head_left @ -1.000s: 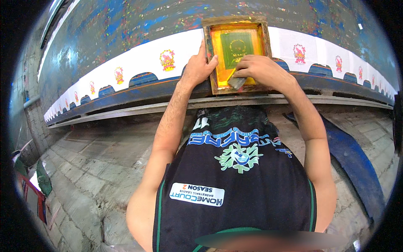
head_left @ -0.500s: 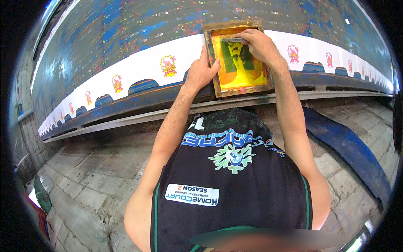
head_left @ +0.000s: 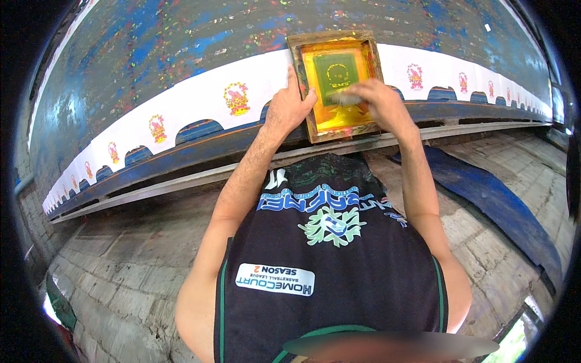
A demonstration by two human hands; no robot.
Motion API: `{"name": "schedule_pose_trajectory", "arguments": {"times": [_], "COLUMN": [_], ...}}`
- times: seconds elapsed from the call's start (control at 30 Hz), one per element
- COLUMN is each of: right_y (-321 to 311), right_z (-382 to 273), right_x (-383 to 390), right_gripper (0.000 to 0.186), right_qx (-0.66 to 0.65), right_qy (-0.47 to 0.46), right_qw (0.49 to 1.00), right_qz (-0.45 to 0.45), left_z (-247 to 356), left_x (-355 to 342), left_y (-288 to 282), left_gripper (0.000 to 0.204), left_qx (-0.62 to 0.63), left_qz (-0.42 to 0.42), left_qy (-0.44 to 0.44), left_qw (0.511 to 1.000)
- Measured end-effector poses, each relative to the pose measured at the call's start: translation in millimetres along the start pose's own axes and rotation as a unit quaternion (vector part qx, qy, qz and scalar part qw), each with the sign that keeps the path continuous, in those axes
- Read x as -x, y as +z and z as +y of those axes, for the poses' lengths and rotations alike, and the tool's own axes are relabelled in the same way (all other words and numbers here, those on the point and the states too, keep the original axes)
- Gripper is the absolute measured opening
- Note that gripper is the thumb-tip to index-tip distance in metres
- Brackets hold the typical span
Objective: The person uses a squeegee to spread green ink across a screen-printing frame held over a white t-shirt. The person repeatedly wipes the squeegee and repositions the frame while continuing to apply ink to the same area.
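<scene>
A wooden screen-printing frame (head_left: 330, 38) lies across a white fabric strip (head_left: 196, 97) on the table. Inside it, yellow ink (head_left: 342, 117) coats the mesh around a green rectangle (head_left: 323, 71) bearing a small design. My left hand (head_left: 287, 111) grips the frame's left side, index finger stretched along it and thumb at the rail. My right hand (head_left: 386, 107), smeared by motion, is closed on a squeegee (head_left: 344, 98) low inside the frame. The squeegee rests on the mesh, partly hidden by my fingers.
Red and yellow emblems (head_left: 236, 99) repeat along the strip on both sides of the frame. The long table (head_left: 200, 36) is spotted with paint. A metal rail (head_left: 181, 168) runs along its near edge. A blue sheet (head_left: 484, 199) lies on the floor at right.
My right hand has drawn the squeegee from the frame's far end toward me, and the yellow ink over the green rectangle has been swept nearer. My left hand stays on the frame.
</scene>
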State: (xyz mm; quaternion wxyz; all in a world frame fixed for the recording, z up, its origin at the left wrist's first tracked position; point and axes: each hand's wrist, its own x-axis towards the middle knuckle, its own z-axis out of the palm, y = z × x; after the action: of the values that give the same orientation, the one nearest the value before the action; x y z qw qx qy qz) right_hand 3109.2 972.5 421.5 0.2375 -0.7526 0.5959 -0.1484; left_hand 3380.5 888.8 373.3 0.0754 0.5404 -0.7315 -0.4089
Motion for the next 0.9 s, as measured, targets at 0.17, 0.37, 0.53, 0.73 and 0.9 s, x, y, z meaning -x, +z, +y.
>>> {"name": "schedule_pose_trajectory", "arguments": {"times": [0.17,0.37,0.53,0.73,0.9], "right_y": [31,-7,-168,-246,-339], "right_z": [72,275,587,663,835], "right_x": [-131,-45,294,518,614], "right_gripper": [0.048,0.048,0.048,0.046,0.048], "right_qx": [0.020,0.014,-0.001,0.007,0.000], "right_qy": [0.062,0.055,0.044,0.003,0.005], "right_qw": [0.997,0.998,0.999,0.997,0.991], "right_qz": [0.032,-0.031,-0.019,0.078,0.134], "left_z": [-46,63,386,574,705], "left_x": [-74,-140,-175,-113,-158], "left_y": [18,192,530,652,804], "left_gripper": [0.097,0.098,0.104,0.107,0.105], "left_qx": [0.001,-0.017,-0.031,-0.035,-0.008], "left_qz": [-0.011,-0.015,-0.006,0.013,0.078], "left_qy": [0.003,-0.026,-0.041,-0.039,0.042], "left_qw": [1.000,0.999,0.999,0.999,0.996]}}
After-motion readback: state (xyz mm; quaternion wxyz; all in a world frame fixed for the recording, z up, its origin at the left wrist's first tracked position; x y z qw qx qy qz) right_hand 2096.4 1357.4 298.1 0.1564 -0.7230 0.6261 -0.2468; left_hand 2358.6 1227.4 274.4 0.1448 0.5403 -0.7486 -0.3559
